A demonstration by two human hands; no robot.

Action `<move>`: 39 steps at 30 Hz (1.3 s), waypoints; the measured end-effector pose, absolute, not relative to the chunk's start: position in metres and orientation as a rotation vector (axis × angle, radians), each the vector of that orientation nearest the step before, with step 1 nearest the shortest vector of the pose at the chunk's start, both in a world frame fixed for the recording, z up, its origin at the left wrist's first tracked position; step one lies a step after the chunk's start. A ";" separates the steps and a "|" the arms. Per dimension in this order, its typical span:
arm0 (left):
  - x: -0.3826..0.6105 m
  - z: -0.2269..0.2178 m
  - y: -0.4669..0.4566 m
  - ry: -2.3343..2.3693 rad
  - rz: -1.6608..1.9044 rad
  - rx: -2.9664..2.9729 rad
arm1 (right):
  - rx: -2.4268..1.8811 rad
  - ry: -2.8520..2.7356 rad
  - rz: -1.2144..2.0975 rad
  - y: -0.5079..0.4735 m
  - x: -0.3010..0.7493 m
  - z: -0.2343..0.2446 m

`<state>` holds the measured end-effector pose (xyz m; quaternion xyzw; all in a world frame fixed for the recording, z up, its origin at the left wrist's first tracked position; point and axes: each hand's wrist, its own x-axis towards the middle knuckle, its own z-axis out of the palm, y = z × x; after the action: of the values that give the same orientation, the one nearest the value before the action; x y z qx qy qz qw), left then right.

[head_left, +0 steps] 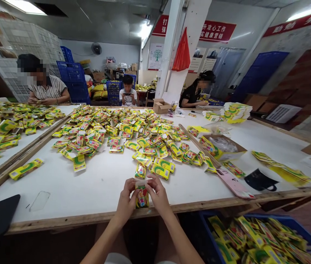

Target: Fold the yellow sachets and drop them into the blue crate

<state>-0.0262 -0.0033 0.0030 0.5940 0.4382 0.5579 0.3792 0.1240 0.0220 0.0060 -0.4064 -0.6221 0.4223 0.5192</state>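
Observation:
A small yellow and green crayon box is upright between my two hands near the table's front edge, its white end flap at the top. My left hand pinches the box's upper left side, while the fingers of my right hand press on its upper right corner by the flap. Just beyond my fingers lies another crayon box, close to a pair of green and yellow boxes. Behind these spreads a large pile of similar boxes, many with white flaps sticking out.
Wooden strips divide the white table. A dark flat object lies front left. At right are an open carton, a black cup and flat yellow cardboard. Below stands a blue crate of boxes. Several people sit beyond.

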 end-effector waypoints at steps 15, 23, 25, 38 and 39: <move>-0.020 0.019 -0.001 1.188 1.380 1.353 | -1.111 -1.628 0.838 0.019 0.121 0.020; -0.027 0.004 -0.004 1.181 1.342 1.360 | -1.073 -1.566 0.957 0.014 0.124 0.013; -0.029 0.001 -0.005 1.188 1.323 1.374 | -1.061 -1.546 0.977 0.013 0.125 0.010; -0.028 -0.002 -0.012 1.092 1.305 1.421 | -1.011 -1.530 1.057 0.006 0.127 0.006; -0.028 -0.002 -0.013 1.071 1.301 1.408 | -1.017 -1.504 1.064 0.004 0.125 0.005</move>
<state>-0.0276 -0.0127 -0.0020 0.5709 0.4343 0.5275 0.4553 0.1245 0.0036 0.0052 -0.4197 -0.6207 0.4391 0.4958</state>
